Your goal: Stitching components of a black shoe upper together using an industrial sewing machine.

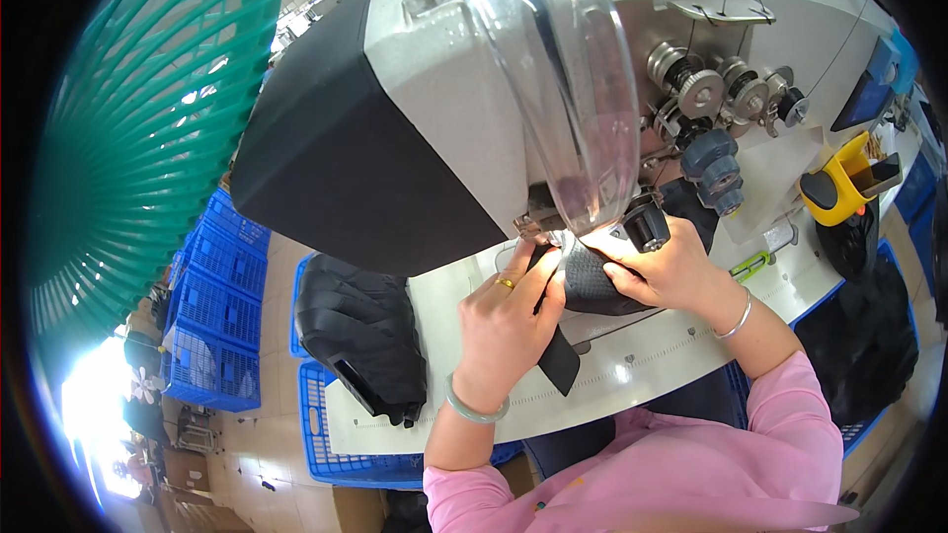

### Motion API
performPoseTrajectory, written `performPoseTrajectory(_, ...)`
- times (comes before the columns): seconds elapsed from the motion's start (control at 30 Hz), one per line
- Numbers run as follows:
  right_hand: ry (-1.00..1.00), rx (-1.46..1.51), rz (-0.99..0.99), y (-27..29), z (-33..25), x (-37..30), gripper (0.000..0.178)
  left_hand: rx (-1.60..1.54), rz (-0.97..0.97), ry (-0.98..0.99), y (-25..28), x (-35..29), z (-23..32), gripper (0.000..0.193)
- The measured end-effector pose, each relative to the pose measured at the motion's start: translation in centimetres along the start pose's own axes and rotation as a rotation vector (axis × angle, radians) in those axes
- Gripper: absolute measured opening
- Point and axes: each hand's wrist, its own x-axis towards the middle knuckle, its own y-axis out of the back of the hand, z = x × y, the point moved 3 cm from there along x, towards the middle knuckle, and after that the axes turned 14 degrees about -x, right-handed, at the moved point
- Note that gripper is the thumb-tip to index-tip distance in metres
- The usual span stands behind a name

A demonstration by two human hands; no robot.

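A sewing machine [449, 128] with a grey body and a clear plastic guard fills the view in front of me. Under its lit needle area lies a black textured fabric piece [591, 281]. My left hand [506, 326] is closed with its fingertips beside the presser foot, pinching a black fabric strip [561, 360] whose tail hangs below the fingers. To the right, my right hand [667, 271] grips the textured piece, thumb on top; its other fingers are partly hidden behind the cloth and machine parts.
A pile of black sewn pieces [360, 331] rests on the table's left end. A green fan guard [148, 118] stands close at the upper left. Blue crates [212, 360] are stacked beyond. On the right are a yellow holder [839, 188] and a crate of black cloth [859, 336].
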Motion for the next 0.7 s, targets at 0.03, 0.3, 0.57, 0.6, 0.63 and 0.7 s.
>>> performPoseTrajectory(0.03, 0.009, -0.004, 0.003, 0.0, 0.1, 0.1, 0.016, 0.019, 0.011, -0.049, 0.0, 0.1, -0.2, 0.022)
performPoseTrajectory(0.3, 0.080, 0.098, -0.227, 0.4, 1.9, 1.3, 0.036, -0.253, -0.244, 0.035, 2.3, -0.9, -1.4, 0.052)
performPoseTrajectory(0.57, 0.095, 0.025, -0.251, 0.5, 2.8, 2.2, 0.039, 0.042, -0.193, -0.118, 1.2, -1.7, -0.6, 0.061)
performPoseTrajectory(0.6, 0.075, -0.033, -0.246, 0.6, 2.9, 2.4, 0.037, 0.100, -0.173, -0.134, 1.0, -1.9, -0.4, 0.060)
performPoseTrajectory(0.63, 0.103, 0.002, -0.238, 0.8, 2.9, 2.6, 0.035, 0.157, -0.170, -0.142, 0.8, -2.1, -0.2, 0.060)
performPoseTrajectory(0.7, 0.035, 0.166, -0.133, 1.1, 3.1, 3.1, 0.019, 0.197, -0.161, -0.143, 0.5, -2.3, 0.2, 0.059)
